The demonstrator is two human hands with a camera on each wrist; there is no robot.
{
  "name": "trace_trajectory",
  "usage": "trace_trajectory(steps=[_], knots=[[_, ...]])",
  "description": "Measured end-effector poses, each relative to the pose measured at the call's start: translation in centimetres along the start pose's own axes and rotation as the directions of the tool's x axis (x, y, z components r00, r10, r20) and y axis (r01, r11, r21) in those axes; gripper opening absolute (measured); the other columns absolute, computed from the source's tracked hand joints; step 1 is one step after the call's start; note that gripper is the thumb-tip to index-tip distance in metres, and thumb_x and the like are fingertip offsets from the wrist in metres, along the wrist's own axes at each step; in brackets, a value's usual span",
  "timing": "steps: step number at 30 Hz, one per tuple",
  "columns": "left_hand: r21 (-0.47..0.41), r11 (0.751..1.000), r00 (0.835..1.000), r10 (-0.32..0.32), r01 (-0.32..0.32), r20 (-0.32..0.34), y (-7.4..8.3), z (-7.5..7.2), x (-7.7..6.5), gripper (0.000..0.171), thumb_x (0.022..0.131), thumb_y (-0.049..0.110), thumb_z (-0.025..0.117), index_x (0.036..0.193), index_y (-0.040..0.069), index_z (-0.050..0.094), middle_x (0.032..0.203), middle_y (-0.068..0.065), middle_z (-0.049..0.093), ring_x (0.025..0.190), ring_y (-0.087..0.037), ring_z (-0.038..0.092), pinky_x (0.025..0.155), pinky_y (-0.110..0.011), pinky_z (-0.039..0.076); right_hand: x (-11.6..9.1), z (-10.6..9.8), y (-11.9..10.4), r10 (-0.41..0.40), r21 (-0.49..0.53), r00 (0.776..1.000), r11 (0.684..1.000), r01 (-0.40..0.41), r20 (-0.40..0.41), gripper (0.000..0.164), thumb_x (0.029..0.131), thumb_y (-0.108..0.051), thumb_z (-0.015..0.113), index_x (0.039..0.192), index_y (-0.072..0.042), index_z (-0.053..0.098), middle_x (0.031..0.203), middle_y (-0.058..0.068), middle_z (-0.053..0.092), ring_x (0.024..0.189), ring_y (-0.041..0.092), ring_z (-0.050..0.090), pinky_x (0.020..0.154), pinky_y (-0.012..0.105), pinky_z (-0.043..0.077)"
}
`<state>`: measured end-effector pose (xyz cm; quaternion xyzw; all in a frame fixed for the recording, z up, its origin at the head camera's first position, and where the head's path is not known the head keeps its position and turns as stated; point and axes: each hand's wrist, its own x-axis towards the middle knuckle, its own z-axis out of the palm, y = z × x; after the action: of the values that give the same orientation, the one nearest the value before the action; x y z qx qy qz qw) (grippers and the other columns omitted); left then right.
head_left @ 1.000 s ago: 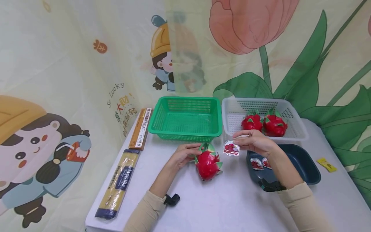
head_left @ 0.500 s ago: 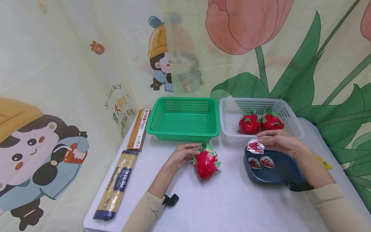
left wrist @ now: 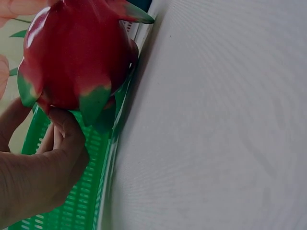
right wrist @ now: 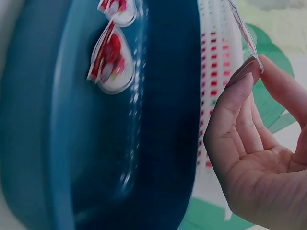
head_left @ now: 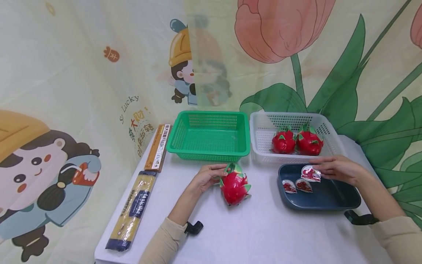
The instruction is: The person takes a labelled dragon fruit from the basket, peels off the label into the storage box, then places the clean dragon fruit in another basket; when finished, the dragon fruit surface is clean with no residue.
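Observation:
My left hand (head_left: pixel 206 178) holds a red dragon fruit (head_left: pixel 234 189) with green leaf tips by its leafy end, above the white table; the left wrist view shows my fingers (left wrist: pixel 67 134) at its green tips. Between thumb and fingertips, my right hand (head_left: pixel 339 170) pinches the edge of a round sticker (head_left: pixel 311 173) printed with dragon fruit. It hangs over the dark blue tray (head_left: pixel 329 200). Two similar stickers (head_left: pixel 304 185) lie in that tray, on its left side. In the right wrist view the pinched sticker (right wrist: pixel 247 36) appears edge-on.
Behind stands a green basket (head_left: pixel 208 152), next to a white basket (head_left: pixel 263 154) with two more dragon fruits (head_left: pixel 310 142). Along the table's left edge lie a spaghetti pack (head_left: pixel 132 212) and a brown pasta box (head_left: pixel 157 148). A printed curtain (head_left: pixel 151 73) hangs close behind.
My right hand has carried the sticker rightward, from beside the held dragon fruit to over the blue tray. My left hand has kept its hold on the dragon fruit.

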<state>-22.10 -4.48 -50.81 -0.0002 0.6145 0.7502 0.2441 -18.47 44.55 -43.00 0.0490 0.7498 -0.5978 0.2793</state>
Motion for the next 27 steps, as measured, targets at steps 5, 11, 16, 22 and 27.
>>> trace_trajectory(steps=[5,11,16,22,27], knots=[[-0.002,1.0,1.0,0.0,0.0,0.007,0.0,-0.1,-0.1,0.047,0.09,-0.001,0.076,0.135,-0.007,0.065,0.124,-0.014,0.075,0.089,-0.012,0.073,0.088,-0.033,0.062,0.0,-1.2,1.0,0.057,-0.021,0.998,0.998,-0.058,-0.027,0.027,0.107,-0.02,0.057,0.12,-0.027,0.08,0.11,-0.012,0.074,0.1,0.011,0.071,0.095,0.031,0.06],[0.006,1.0,1.0,-0.006,0.006,0.004,0.1,-0.1,-0.1,0.045,0.09,0.0,0.076,0.133,-0.006,0.067,0.122,-0.014,0.075,0.09,-0.013,0.073,0.089,-0.035,0.062,0.1,-2.1,1.7,0.09,-0.138,0.993,0.985,-0.099,-0.074,0.03,0.106,-0.023,0.06,0.131,-0.013,0.074,0.115,-0.009,0.071,0.101,0.013,0.066,0.093,0.034,0.06],[0.007,1.0,1.0,-0.01,0.01,0.004,0.0,-0.1,-0.1,0.044,0.091,0.001,0.075,0.134,-0.005,0.067,0.122,-0.015,0.075,0.09,-0.013,0.073,0.087,-0.033,0.061,0.0,-2.5,2.4,0.082,-0.236,0.992,0.966,-0.104,-0.101,0.043,0.105,-0.026,0.063,0.138,0.002,0.064,0.122,0.004,0.071,0.101,0.015,0.065,0.092,0.034,0.061],[-0.003,1.0,1.0,-0.014,0.014,0.007,0.1,0.0,-0.1,0.045,0.091,0.0,0.075,0.134,-0.006,0.066,0.128,-0.019,0.071,0.093,-0.012,0.073,0.088,-0.032,0.061,0.4,-2.7,2.9,0.037,-0.343,0.997,0.937,-0.057,-0.067,0.047,0.105,-0.021,0.063,0.138,0.012,0.057,0.124,0.015,0.07,0.103,0.017,0.064,0.088,0.034,0.061],[0.001,1.0,1.0,-0.009,0.009,0.01,0.1,-0.1,-0.1,0.047,0.091,0.001,0.075,0.136,-0.006,0.064,0.131,-0.021,0.069,0.091,-0.012,0.073,0.086,-0.032,0.061,0.8,-2.2,2.9,0.009,-0.386,0.998,0.922,-0.033,-0.066,0.04,0.103,-0.014,0.063,0.132,0.014,0.061,0.112,0.011,0.074,0.093,0.02,0.061,0.075,0.029,0.057]])
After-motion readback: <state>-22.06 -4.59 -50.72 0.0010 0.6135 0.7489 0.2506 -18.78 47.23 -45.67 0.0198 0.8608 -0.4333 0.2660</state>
